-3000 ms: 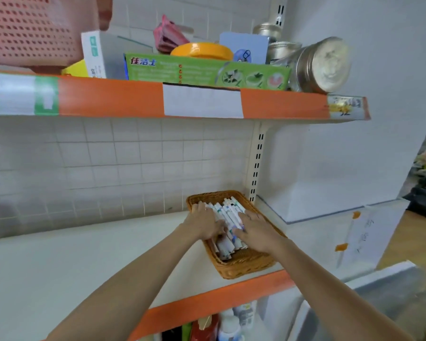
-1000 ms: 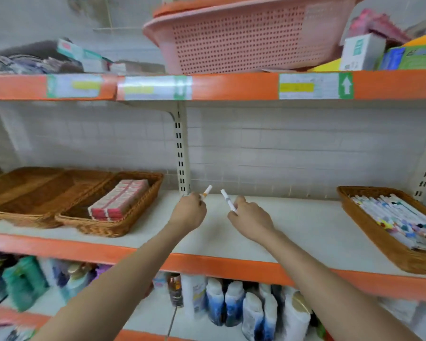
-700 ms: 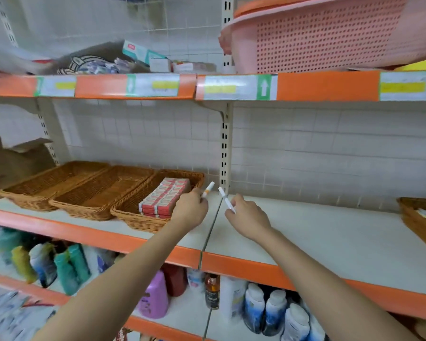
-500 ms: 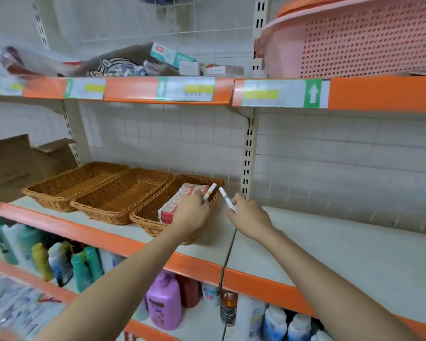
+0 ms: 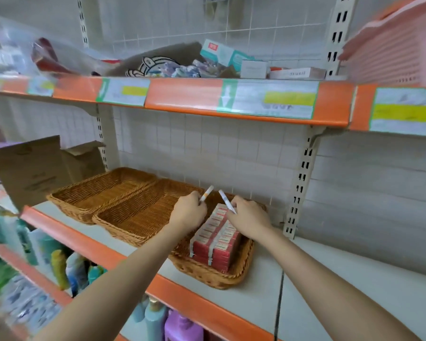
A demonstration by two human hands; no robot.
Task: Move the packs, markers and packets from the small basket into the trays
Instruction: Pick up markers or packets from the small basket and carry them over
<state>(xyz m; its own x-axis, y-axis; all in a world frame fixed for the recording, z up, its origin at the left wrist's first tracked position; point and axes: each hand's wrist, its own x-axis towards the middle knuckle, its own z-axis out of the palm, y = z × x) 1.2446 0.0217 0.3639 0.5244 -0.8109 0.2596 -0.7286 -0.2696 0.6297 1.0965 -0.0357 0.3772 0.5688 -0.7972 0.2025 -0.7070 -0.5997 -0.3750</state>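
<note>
Three wicker trays sit side by side on the middle shelf. The right tray [image 5: 207, 275] holds a block of red packs [image 5: 215, 238]. The middle tray [image 5: 133, 217] and the left tray [image 5: 91, 190] show only bare wicker. My left hand [image 5: 188, 212] grips a white marker with an orange band [image 5: 206, 193] above the gap between the middle and right trays. My right hand [image 5: 249, 216] grips a second white marker [image 5: 225, 200] over the back of the red packs. Both markers point up and away. The small basket is out of view.
An upper shelf [image 5: 207, 99] with an orange edge overhangs the trays, loaded with boxes and a pink plastic basket [image 5: 391, 52]. A cardboard box [image 5: 35, 168] stands left of the trays. Bottles [image 5: 59, 267] fill the shelf below. Perforated uprights [image 5: 300, 183] flank the bay.
I have turned left from the small basket on the right, carrying one marker in each hand. Both hands have come over the right and middle trays.
</note>
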